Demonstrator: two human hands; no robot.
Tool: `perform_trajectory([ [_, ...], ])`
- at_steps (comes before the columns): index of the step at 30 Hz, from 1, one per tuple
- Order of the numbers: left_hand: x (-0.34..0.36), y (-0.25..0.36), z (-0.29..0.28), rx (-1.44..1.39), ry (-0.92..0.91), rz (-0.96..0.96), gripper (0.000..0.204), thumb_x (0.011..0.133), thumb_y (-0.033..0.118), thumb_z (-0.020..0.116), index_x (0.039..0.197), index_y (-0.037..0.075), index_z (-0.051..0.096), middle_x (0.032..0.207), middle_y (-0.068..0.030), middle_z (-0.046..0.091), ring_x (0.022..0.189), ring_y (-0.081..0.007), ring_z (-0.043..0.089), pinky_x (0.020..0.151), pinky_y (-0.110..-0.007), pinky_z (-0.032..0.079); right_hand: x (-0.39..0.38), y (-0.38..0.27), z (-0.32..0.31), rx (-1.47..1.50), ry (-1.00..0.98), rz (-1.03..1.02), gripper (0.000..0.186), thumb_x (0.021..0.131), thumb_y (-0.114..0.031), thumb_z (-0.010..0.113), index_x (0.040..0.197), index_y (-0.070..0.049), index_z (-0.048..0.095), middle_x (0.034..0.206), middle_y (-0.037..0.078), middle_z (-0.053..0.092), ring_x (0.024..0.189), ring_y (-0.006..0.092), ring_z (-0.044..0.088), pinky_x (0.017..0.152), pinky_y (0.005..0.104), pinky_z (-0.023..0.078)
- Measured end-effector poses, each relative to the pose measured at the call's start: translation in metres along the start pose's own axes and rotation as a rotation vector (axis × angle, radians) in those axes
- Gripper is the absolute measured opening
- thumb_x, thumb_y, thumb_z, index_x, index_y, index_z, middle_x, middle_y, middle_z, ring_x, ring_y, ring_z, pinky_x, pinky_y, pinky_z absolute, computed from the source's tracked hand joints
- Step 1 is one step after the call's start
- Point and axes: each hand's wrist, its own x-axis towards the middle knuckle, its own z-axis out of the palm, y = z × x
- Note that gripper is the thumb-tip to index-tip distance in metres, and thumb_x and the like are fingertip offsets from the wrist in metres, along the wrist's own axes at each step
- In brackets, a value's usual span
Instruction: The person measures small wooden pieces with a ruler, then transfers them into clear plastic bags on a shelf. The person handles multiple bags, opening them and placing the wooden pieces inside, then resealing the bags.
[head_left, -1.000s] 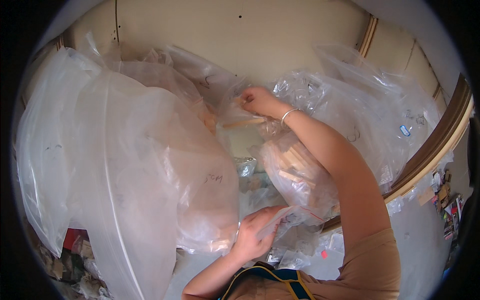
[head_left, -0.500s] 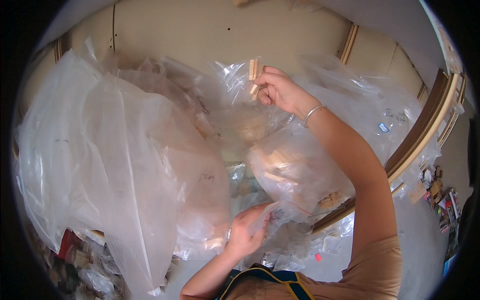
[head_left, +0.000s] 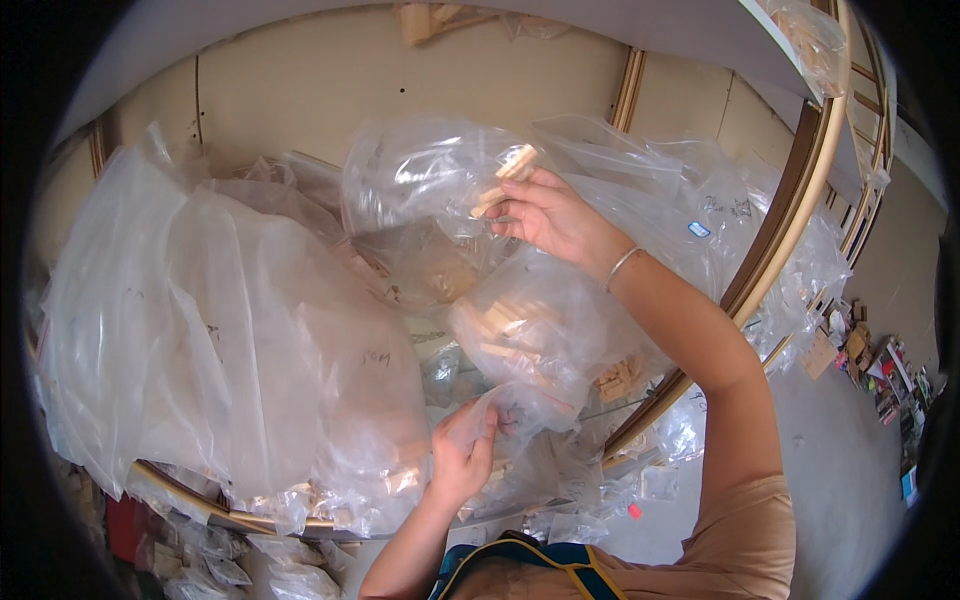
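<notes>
Up near the back wall, my right hand (head_left: 545, 215) is closed on a clear plastic bag (head_left: 415, 170). Pale wooden pieces (head_left: 515, 165) show inside it at my fingertips, and the bag's loose film spreads out to the left. Lower down, my left hand (head_left: 462, 455) pinches the edge of a thin clear zip bag (head_left: 510, 400) with dark handwriting on it. Just beyond lies a larger bag (head_left: 520, 310) filled with light wooden pieces. Whether the zip bag is joined to it I cannot tell.
Big cloudy plastic bags (head_left: 240, 340) fill the left of the shelf. More clear bags (head_left: 720, 210) lie at the right, one with a blue label. A curved wooden shelf edge (head_left: 770, 260) runs past my right arm. Assorted goods (head_left: 890, 390) stand on the floor at far right.
The view has turned, shifting the shelf leftward. In my right hand the wooden pieces have tilted, and the bag's film has swung out wider. My left hand still pinches the zip bag.
</notes>
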Motion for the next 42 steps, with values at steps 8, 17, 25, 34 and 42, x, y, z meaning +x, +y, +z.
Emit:
perform_trajectory([
  [8, -0.001, 0.004, 0.001, 0.020, 0.033, -0.033, 0.025, 0.108, 0.016, 0.053, 0.106, -0.004, 0.068, 0.084, -0.0108, 0.070, 0.078, -0.0208, 0.069, 0.073, -0.033, 0.054, -0.017, 0.002, -0.007, 0.053, 0.046, -0.077, 0.021, 0.098, 0.003, 0.063, 0.117, 0.009, 0.056, 0.128, 0.028, 0.061, 0.129, 0.0400, 0.061, 0.112, 0.0498, 0.050],
  [17, -0.002, 0.009, 0.001, 0.096, 0.063, -0.008, 0.023, 0.107, 0.013, 0.054, 0.114, -0.003, 0.068, 0.086, -0.0122, 0.072, 0.078, -0.0225, 0.072, 0.074, -0.034, 0.056, -0.030, 0.009, -0.006, 0.146, 0.013, 0.014, 0.014, 0.101, -0.006, 0.060, 0.113, 0.003, 0.058, 0.139, 0.029, 0.057, 0.140, 0.0423, 0.050, 0.121, 0.0484, 0.039],
  [25, -0.003, 0.001, 0.004, 0.031, 0.078, -0.022, 0.022, 0.106, 0.012, 0.055, 0.113, -0.004, 0.068, 0.086, -0.0117, 0.072, 0.077, -0.0228, 0.071, 0.072, -0.034, 0.056, -0.032, 0.012, -0.003, 0.197, -0.051, 0.025, 0.014, 0.103, -0.010, 0.061, 0.112, 0.001, 0.061, 0.141, 0.028, 0.055, 0.142, 0.0440, 0.048, 0.122, 0.0502, 0.037],
  [34, -0.004, 0.004, 0.005, 0.065, 0.092, -0.034, 0.029, 0.109, 0.020, 0.053, 0.098, -0.003, 0.068, 0.082, -0.0099, 0.071, 0.076, -0.0213, 0.068, 0.073, -0.034, 0.054, 0.003, 0.044, -0.013, -1.268, -0.025, 0.231, 0.037, 0.086, -0.015, 0.082, 0.114, 0.004, 0.067, 0.116, 0.013, 0.070, 0.109, 0.0221, 0.068, 0.100, 0.0366, 0.054],
  [42, -0.005, 0.000, 0.003, 0.104, 0.074, -0.002, 0.019, 0.104, 0.009, 0.056, 0.109, -0.003, 0.070, 0.087, -0.0131, 0.073, 0.074, -0.0255, 0.073, 0.070, -0.037, 0.057, 0.020, 0.001, 0.009, -1.373, -0.118, -0.161, 0.043, 0.075, -0.018, 0.083, 0.111, 0.003, 0.072, 0.109, 0.019, 0.074, 0.101, 0.0336, 0.071, 0.090, 0.0405, 0.056],
])
